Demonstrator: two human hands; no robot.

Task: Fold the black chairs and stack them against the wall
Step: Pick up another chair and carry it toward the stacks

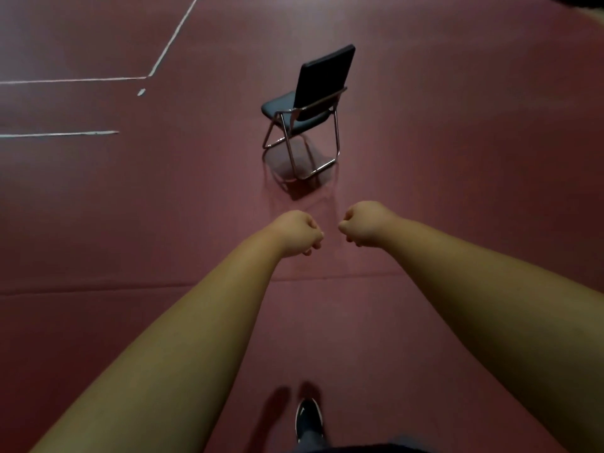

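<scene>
Chair (322,80) upright, unfolded, seemingly facing left

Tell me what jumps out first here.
A lone black padded chair with a chrome tube frame stands unfolded on the dark red floor, upper centre. Below it, the left hand and right hand reach forward, both curled into empty fists, clear of the chair. White painted lines cross the floor at upper left.
</scene>
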